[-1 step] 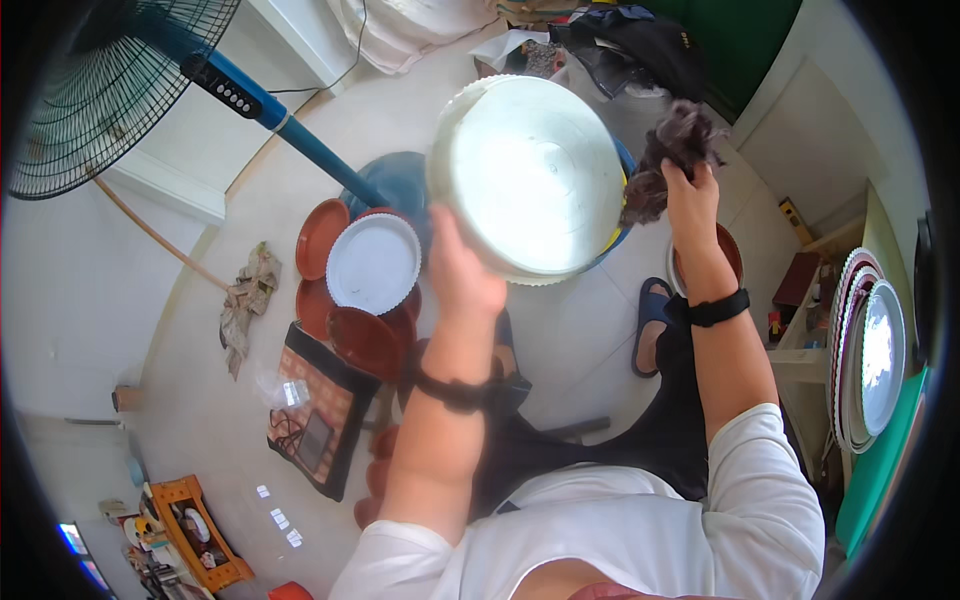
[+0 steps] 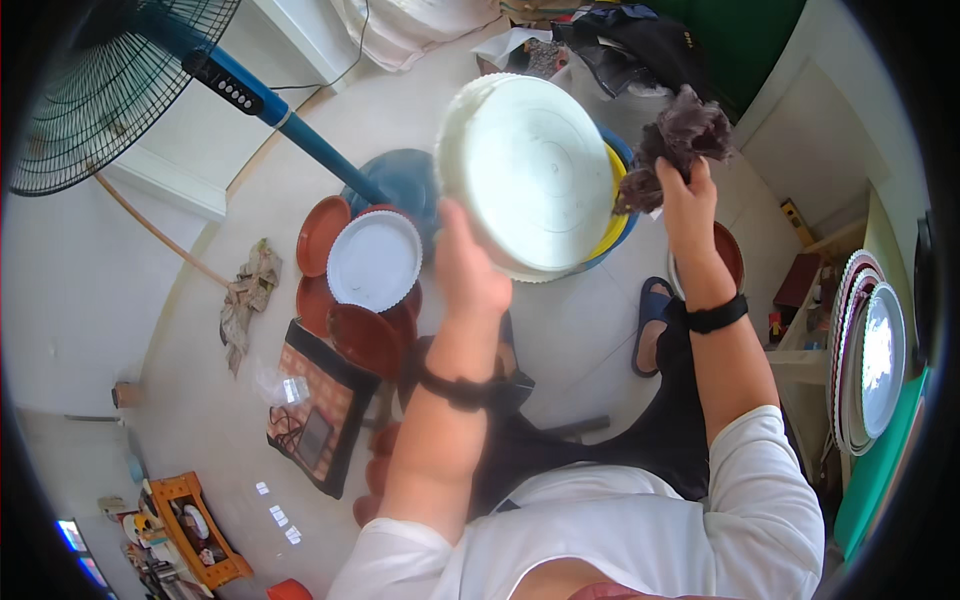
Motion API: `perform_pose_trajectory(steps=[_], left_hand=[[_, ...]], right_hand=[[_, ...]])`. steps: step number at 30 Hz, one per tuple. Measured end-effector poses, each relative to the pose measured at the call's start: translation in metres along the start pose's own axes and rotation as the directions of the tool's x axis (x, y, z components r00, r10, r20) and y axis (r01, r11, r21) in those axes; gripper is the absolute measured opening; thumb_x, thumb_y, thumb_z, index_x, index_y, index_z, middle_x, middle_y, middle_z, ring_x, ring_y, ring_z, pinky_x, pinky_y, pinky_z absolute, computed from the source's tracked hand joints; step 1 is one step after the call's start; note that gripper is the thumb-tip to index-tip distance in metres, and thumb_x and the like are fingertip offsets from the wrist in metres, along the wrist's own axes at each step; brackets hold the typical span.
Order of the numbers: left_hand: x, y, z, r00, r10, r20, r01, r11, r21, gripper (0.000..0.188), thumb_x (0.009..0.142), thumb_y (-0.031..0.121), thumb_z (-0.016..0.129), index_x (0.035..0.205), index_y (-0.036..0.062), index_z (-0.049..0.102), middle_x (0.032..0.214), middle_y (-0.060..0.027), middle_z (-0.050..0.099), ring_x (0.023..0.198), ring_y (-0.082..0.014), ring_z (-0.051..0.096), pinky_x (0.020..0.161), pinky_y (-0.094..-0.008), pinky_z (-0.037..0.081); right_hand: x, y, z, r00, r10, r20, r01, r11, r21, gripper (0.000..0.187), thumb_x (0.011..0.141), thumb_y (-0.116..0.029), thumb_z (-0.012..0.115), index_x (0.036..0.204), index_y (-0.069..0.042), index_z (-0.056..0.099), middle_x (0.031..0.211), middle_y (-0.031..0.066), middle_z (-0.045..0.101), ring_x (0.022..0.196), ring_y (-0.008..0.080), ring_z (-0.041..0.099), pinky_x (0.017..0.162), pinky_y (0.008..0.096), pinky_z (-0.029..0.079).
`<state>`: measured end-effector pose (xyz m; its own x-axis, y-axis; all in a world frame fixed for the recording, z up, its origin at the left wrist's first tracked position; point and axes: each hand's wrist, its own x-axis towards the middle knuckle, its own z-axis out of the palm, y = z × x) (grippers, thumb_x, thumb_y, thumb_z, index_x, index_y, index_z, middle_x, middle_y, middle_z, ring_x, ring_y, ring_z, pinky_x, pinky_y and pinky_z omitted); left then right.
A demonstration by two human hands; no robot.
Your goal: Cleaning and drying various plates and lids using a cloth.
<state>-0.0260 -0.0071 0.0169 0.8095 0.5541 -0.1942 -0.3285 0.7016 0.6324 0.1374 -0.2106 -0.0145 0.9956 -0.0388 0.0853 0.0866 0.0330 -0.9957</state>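
Head view: my left hand is closed on the lower left edge of a pale round dish with a scalloped rim, held at upper centre of the frame, some fingers hidden; my right hand, upper right, is clamped on a crumpled dark cloth, whose lower end hangs near the dish's right edge, though I cannot tell whether they touch; behind the dish show yellow and blue basins; left of centre, a white scalloped plate lies among brown saucers, beside the fan's blue base.
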Motion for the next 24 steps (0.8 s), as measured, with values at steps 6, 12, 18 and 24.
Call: perform_pose_trajectory(steps=[6, 12, 18, 24], left_hand=[[-0.013, -0.021, 0.0, 0.99, -0.026, 0.137, 0.005, 0.988, 0.151, 0.056, 0.099, 0.045, 0.05, 0.132, -0.0002, 0.048, 0.129, -0.0106, 0.057, 0.115, -0.0213, 0.056, 0.098, -0.0369, 0.047], [-0.009, -0.017, 0.011, 0.95, -0.126, 0.285, 0.152, 0.986, -0.071, 0.063, 0.094, 0.054, 0.054, 0.136, 0.0064, 0.048, 0.135, -0.006, 0.053, 0.122, -0.0239, 0.051, 0.105, -0.0426, 0.041], [-0.008, 0.002, 0.002, 0.987, -0.072, 0.145, 0.101, 0.974, -0.202, 0.056, 0.104, 0.048, 0.032, 0.141, 0.0065, 0.043, 0.141, -0.0073, 0.05, 0.128, -0.0261, 0.048, 0.109, -0.0425, 0.038], [-0.014, 0.065, -0.017, 0.954, 0.125, 0.272, -0.041, 0.955, -0.295, 0.055, 0.103, 0.047, 0.033, 0.144, 0.011, 0.042, 0.147, -0.0066, 0.044, 0.134, -0.0271, 0.042, 0.112, -0.0443, 0.035]], right_hand=[[-0.075, -0.014, 0.036, 0.427, -0.678, 0.598, 0.9, 0.382, -0.208, 0.041, 0.075, -0.002, 0.063, 0.116, -0.001, 0.06, 0.132, 0.0248, 0.045, 0.119, 0.0435, 0.045, 0.106, 0.041, 0.035], [0.013, 0.029, -0.014, 0.783, -0.546, 0.299, 0.62, 0.641, -0.453, 0.034, 0.087, -0.016, 0.06, 0.117, -0.001, 0.062, 0.123, 0.0175, 0.056, 0.111, 0.031, 0.053, 0.096, 0.0365, 0.042], [0.001, 0.01, -0.002, 0.991, 0.068, 0.115, -0.057, 0.994, -0.094, 0.03, 0.089, -0.015, 0.059, 0.112, 0.004, 0.062, 0.101, 0.0074, 0.063, 0.089, 0.0175, 0.054, 0.08, 0.0285, 0.042], [-0.009, -0.001, 0.001, 0.892, 0.334, 0.304, -0.362, 0.931, 0.038, 0.028, 0.088, -0.013, 0.061, 0.112, 0.002, 0.062, 0.101, 0.0087, 0.064, 0.093, 0.0174, 0.06, 0.075, 0.0299, 0.05]])
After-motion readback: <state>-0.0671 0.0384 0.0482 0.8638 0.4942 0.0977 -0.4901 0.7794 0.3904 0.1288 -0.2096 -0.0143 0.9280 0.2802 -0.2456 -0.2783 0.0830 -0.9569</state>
